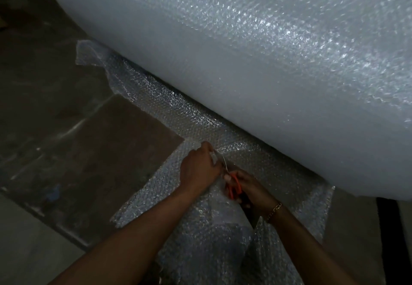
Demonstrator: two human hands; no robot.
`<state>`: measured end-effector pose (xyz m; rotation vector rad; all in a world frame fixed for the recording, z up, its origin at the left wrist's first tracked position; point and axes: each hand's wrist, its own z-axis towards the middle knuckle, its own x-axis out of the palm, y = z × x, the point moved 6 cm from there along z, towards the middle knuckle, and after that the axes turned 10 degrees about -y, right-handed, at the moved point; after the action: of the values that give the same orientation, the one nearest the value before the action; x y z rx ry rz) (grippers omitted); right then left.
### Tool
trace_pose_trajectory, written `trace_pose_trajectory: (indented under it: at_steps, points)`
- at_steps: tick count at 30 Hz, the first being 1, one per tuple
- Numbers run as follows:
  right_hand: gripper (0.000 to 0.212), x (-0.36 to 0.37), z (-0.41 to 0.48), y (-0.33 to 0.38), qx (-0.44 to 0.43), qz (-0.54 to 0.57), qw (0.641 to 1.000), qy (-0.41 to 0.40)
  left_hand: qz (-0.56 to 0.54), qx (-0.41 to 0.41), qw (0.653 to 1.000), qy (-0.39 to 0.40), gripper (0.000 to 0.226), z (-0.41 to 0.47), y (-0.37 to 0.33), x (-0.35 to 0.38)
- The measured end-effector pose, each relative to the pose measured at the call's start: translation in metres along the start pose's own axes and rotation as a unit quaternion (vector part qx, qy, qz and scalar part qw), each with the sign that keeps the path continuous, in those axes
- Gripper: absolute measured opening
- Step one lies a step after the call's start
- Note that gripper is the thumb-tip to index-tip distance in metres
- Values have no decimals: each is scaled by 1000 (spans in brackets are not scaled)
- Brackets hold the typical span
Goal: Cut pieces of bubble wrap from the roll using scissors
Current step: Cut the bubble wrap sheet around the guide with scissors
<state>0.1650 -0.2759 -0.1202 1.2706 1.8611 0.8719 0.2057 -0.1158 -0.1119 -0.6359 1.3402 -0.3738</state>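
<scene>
Translucent, glinting bubble wrap (178, 115); orange scissors (234, 187)

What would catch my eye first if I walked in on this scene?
The huge bubble wrap roll fills the top and right of the view. Below it, on the unrolled sheet, the right hand holds orange-handled scissors, while the left hand pinches the sheet beside the blades.

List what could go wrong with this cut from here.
The left hand grips the sheet close beside the blades of the scissors in the right hand; a fingertip might get nicked.
The sheet lies rumpled and the scene is dim, so the cut may wander.
The cut heads toward the roll; the blades may snag its outer layer.
</scene>
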Motion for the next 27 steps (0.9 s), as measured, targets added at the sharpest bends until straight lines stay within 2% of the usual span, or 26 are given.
trace_pose_trajectory:
  at_steps: [2,6,9,13,15,18,23,27]
  points:
    - [24,-5,7,4,-2,-15,1000,4,6,17,1000,-8,39,1,5,3]
    - [29,-21,30,20,14,-102,994,25,-34,53,998,-21,32,-6,17,9]
    - [23,-29,52,31,23,-190,980,47,-41,92,994,-34,22,-11,23,13]
    - [12,-22,77,42,17,-248,964,98,-41,103,993,-49,18,-12,24,16]
    - [20,-18,88,44,15,-278,954,107,-36,110,992,-54,18,-14,23,16]
    - [34,-15,99,48,15,-277,954,110,-22,126,990,-57,18,-15,22,16]
    - [26,-12,107,58,0,-283,954,103,-7,126,991,-46,20,-15,22,18]
    - [31,-8,108,63,-9,-286,951,116,-13,121,992,-40,23,-16,23,18]
